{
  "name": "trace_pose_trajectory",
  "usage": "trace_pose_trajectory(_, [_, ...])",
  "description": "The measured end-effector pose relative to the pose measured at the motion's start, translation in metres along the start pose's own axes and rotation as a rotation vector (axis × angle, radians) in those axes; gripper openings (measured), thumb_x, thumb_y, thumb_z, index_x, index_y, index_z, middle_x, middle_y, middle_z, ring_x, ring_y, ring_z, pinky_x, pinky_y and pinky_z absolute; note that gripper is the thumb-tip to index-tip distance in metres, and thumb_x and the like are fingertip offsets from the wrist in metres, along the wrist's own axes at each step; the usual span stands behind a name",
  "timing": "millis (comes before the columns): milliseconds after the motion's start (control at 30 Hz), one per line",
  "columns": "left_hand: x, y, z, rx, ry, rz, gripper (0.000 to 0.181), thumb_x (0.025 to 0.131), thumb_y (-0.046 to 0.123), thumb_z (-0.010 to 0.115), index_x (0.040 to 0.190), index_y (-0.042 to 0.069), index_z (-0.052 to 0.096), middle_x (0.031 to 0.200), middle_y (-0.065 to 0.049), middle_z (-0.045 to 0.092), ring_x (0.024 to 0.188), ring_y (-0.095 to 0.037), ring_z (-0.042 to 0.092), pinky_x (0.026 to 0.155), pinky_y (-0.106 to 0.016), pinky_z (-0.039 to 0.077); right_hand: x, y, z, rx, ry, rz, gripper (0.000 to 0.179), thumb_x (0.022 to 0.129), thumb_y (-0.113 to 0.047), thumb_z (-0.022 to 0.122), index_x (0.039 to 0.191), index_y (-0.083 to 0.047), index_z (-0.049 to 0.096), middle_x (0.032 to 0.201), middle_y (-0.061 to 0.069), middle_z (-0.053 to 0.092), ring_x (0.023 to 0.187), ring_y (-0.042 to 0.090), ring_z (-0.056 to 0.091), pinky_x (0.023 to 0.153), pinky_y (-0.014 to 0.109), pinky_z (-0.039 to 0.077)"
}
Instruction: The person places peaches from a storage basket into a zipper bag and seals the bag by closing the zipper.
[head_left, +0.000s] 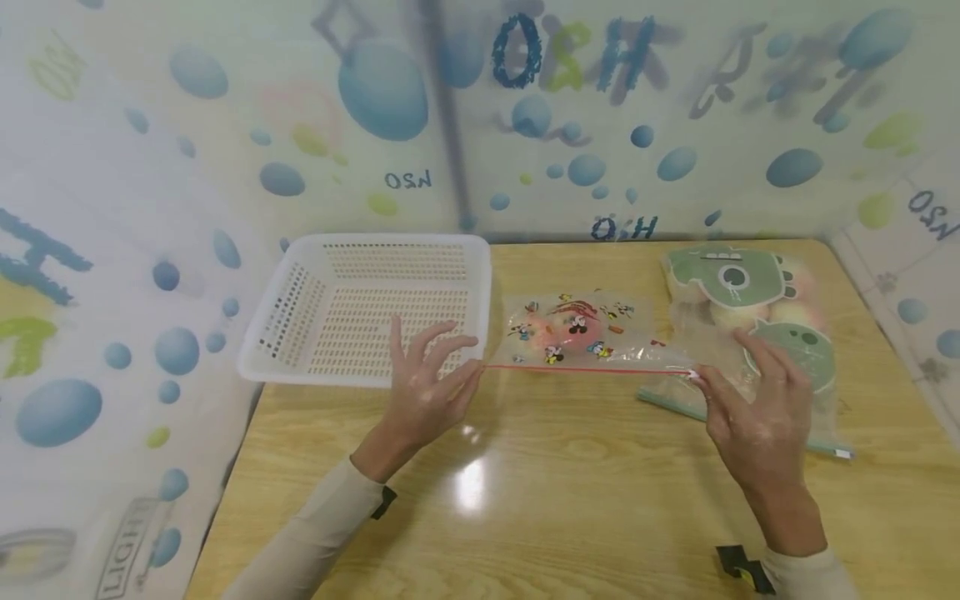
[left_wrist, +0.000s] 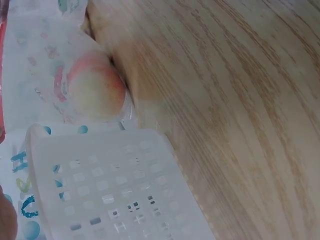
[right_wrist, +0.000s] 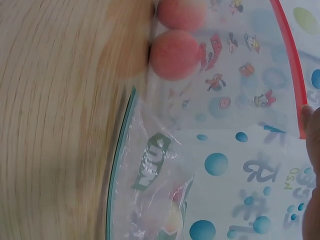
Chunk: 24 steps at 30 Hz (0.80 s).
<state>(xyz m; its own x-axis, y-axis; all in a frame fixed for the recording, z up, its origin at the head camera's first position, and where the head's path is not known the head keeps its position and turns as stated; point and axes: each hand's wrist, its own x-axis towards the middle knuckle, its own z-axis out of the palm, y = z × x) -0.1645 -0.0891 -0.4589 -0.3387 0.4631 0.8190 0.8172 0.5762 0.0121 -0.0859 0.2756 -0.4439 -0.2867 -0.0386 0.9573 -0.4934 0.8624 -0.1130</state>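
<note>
A clear zip bag (head_left: 637, 333) printed with small cartoon figures holds peaches (right_wrist: 175, 55). Its red zip edge (head_left: 585, 368) is stretched straight between both hands. My left hand (head_left: 423, 387) pinches the left end of that edge between thumb and forefinger, the other fingers spread beside the basket. At the right end, the thumb and forefinger of my right hand (head_left: 765, 417) pinch the white slider (head_left: 693, 374). Only a sliver of the left hand shows in the left wrist view. One peach (left_wrist: 97, 87) presses against the bag there.
A white perforated plastic basket (head_left: 251, 367) stands at the left, close to the bag. Partly behind the right hand lies a second zip bag (head_left: 798, 354), with green dinosaur prints, a green zip and several fruits inside. A wooden table (head_left: 570, 500) carries everything; a patterned curtain (head_left: 525, 167) hangs behind.
</note>
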Motion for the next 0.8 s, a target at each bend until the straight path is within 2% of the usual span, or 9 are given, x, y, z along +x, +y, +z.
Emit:
trace_pose_trajectory(267, [0.002, -0.001, 0.000, 0.002, 0.030, 0.007, 0.002, 0.081, 0.013, 0.075, 0.080, 0.011, 0.074, 0.109, -0.008, 0.069, 0.112, -0.038, 0.061, 0.103, -0.083, 0.012, 0.001, 0.005, -0.009, -0.007, -0.068, 0.032, 0.034, 0.101, -0.024, 0.064, 0.083, 0.003, 0.074, 0.127, 0.025, 0.063, 0.119, 0.049, 0.053, 0.106, 0.052, 0.038])
trace_pose_trajectory(367, [0.003, -0.003, 0.000, 0.020, 0.033, 0.003, 0.003, 0.078, 0.013, 0.077, 0.081, 0.013, 0.075, 0.108, -0.007, 0.070, 0.110, -0.037, 0.063, 0.103, -0.082, 0.014, 0.000, 0.005, -0.010, 0.021, -0.083, 0.038, 0.037, 0.101, -0.026, 0.064, 0.083, 0.005, 0.074, 0.125, 0.026, 0.064, 0.115, 0.051, 0.055, 0.106, 0.050, 0.039])
trace_pose_trajectory(467, [0.004, -0.004, 0.000, 0.024, 0.023, 0.003, 0.005, 0.076, 0.015, 0.079, 0.080, 0.014, 0.076, 0.108, -0.006, 0.070, 0.110, -0.035, 0.063, 0.104, -0.080, 0.015, -0.003, 0.008, -0.012, 0.076, -0.123, 0.044, 0.044, 0.100, -0.030, 0.063, 0.080, 0.008, 0.072, 0.121, 0.026, 0.065, 0.103, 0.053, 0.058, 0.104, 0.045, 0.040])
trace_pose_trajectory(567, [0.003, -0.003, -0.001, 0.002, 0.001, 0.028, 0.004, 0.077, 0.018, 0.077, 0.078, 0.014, 0.074, 0.107, -0.006, 0.070, 0.108, -0.034, 0.063, 0.103, -0.078, 0.019, -0.010, 0.012, -0.015, 0.126, -0.186, 0.054, 0.047, 0.098, -0.034, 0.060, 0.076, 0.006, 0.070, 0.115, 0.026, 0.067, 0.093, 0.053, 0.059, 0.102, 0.037, 0.039])
trace_pose_trajectory(633, [0.002, -0.001, -0.002, -0.020, -0.021, 0.053, 0.006, 0.078, 0.020, 0.074, 0.075, 0.015, 0.072, 0.107, -0.007, 0.070, 0.107, -0.034, 0.063, 0.102, -0.075, 0.026, -0.015, 0.014, -0.016, 0.154, -0.243, 0.062, 0.043, 0.093, -0.033, 0.057, 0.072, 0.002, 0.068, 0.111, 0.024, 0.069, 0.090, 0.050, 0.061, 0.100, 0.029, 0.036])
trace_pose_trajectory(733, [0.001, 0.001, -0.004, -0.066, -0.057, 0.094, 0.008, 0.078, 0.021, 0.071, 0.073, 0.014, 0.070, 0.106, -0.008, 0.070, 0.107, -0.034, 0.064, 0.100, -0.064, 0.040, -0.024, 0.017, -0.019, 0.182, -0.349, 0.080, 0.030, 0.085, -0.030, 0.051, 0.068, -0.007, 0.061, 0.107, 0.019, 0.071, 0.089, 0.042, 0.063, 0.096, 0.022, 0.034])
trace_pose_trajectory(800, [0.002, 0.004, -0.004, -0.108, -0.095, 0.130, 0.008, 0.077, 0.019, 0.070, 0.073, 0.012, 0.069, 0.106, -0.010, 0.070, 0.107, -0.035, 0.064, 0.098, -0.055, 0.047, -0.030, 0.019, -0.021, 0.187, -0.437, 0.102, 0.021, 0.080, -0.028, 0.048, 0.068, -0.013, 0.055, 0.108, 0.016, 0.071, 0.092, 0.038, 0.064, 0.093, 0.021, 0.035])
